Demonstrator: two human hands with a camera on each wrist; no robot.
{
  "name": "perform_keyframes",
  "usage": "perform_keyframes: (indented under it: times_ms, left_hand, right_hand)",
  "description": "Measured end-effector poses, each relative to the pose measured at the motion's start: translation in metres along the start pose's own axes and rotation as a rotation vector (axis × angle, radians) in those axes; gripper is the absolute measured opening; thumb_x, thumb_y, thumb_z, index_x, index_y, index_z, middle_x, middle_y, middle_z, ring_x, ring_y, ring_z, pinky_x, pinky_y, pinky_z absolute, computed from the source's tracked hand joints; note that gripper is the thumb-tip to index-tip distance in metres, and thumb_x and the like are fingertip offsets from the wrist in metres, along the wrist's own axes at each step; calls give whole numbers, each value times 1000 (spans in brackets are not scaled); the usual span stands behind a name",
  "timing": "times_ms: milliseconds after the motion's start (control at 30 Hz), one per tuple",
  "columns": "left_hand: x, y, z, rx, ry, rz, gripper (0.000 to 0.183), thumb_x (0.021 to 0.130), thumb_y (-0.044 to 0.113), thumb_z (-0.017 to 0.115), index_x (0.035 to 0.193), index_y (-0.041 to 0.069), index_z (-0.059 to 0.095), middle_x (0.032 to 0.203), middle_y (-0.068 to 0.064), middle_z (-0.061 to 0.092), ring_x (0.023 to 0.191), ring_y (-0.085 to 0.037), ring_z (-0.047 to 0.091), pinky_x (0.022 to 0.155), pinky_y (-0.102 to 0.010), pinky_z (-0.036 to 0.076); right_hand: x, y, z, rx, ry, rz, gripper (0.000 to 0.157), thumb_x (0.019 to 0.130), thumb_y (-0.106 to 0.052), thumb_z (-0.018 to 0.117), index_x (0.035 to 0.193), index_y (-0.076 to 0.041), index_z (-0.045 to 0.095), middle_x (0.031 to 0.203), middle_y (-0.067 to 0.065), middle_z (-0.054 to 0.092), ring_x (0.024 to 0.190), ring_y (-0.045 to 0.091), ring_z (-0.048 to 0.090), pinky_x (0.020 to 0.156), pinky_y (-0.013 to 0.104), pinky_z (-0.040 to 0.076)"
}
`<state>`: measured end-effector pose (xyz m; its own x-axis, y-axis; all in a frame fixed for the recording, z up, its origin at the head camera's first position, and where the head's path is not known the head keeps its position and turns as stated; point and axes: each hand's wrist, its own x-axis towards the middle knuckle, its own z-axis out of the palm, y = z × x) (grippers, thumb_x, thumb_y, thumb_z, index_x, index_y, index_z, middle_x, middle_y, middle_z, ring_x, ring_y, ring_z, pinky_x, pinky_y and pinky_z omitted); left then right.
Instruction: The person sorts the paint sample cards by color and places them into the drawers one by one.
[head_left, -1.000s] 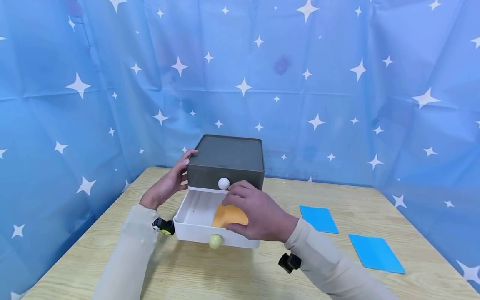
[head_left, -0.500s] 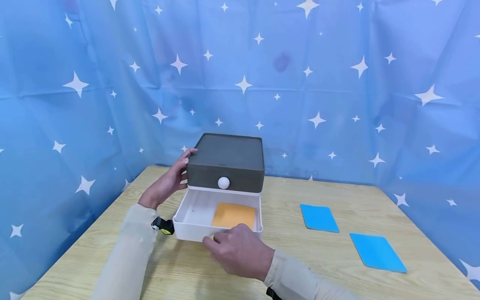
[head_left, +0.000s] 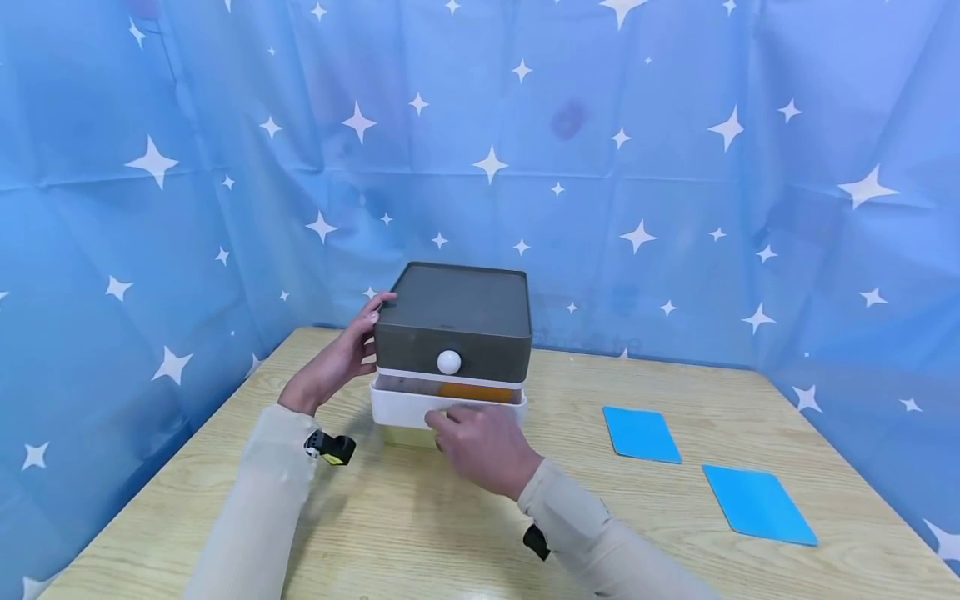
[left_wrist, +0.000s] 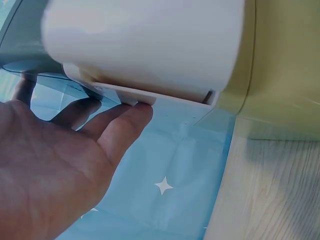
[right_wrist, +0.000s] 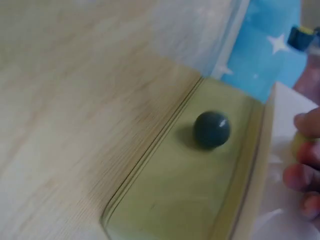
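A small desktop drawer unit (head_left: 457, 300) has a dark grey top section with a white round knob (head_left: 449, 362). Below it, the white middle drawer (head_left: 405, 407) stands partly pulled out, with an orange sheet (head_left: 476, 392) showing inside. My right hand (head_left: 483, 446) is at the drawer's front, its fingers pinching the yellow-green knob (right_wrist: 299, 145). Against the unit's left side, my left hand (head_left: 337, 367) rests with spread, extended fingers, one over the top edge. The right wrist view shows the yellow-green bottom drawer (right_wrist: 175, 200) with its dark knob (right_wrist: 211, 130).
Two blue square sheets (head_left: 642, 433) lie apart on the wooden table (head_left: 615, 533) to the right of the unit. A blue curtain (head_left: 420, 175) with white stars hangs behind and along the sides.
My right hand has left the orange sheet in the drawer, dropped to the drawer's knob and pushed the drawer most of the way in. The left hand has stayed on the unit's side.
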<state>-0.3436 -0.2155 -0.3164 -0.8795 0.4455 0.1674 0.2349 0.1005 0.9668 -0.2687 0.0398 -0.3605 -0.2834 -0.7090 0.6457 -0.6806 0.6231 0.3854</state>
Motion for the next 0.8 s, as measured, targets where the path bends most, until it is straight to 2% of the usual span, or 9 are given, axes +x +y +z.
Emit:
perform_keyframes:
  times_ms: [133,267,367,500,600,700,800]
  left_hand:
    - [0,1,1,10,9,2,54,106,57,23,157,46,11,164,-12,21,148,-38,37,108,-55,42]
    - [0,1,2,11,15,-4,53,106,56,23,157,45,12,163,-12,23,148,-37,38,102,-46,45]
    - [-1,3,2,12,19,-6,54,106,57,23,157,45,12,164,-11,23,147,-37,38,103,-47,45]
    - [-1,4,3,15,19,-7,54,106,58,23,157,45,12,164,-11,22,148,-37,38,107,-52,42]
    - [-1,4,4,13,16,-4,54,106,58,23,157,45,12,164,-11,22,148,-37,37,108,-55,40]
    - [-2,4,4,11,15,-2,54,106,58,23,157,45,12,164,-11,22,149,-37,37,109,-55,40]
    - [-2,3,4,7,22,-8,53,106,58,23,157,45,13,164,-11,23,148,-36,37,108,-53,41]
  right_hand:
    - [1,8,10,54,7,47,17,84,-15,76,94,-20,64,71,-9,67,55,3,57,45,17,32]
    - [1,15,17,114,0,90,21,84,-15,77,101,-21,66,73,-9,66,59,3,58,50,19,42]
    - [1,18,20,127,-7,110,25,83,-16,79,105,-21,67,79,-10,68,62,2,61,55,21,50]
    - [-1,17,20,142,-31,110,27,82,-15,79,107,-21,69,82,-8,70,65,3,62,57,21,50]
    - [-3,16,15,169,-108,106,27,83,-15,77,108,-24,72,78,-8,70,62,5,60,53,21,46]
    - [-5,13,11,194,-239,107,23,85,-18,76,107,-27,76,75,-9,72,57,5,59,49,21,41]
    - [-7,10,10,196,-359,122,22,86,-22,77,107,-28,76,77,-10,75,55,5,60,48,23,43]
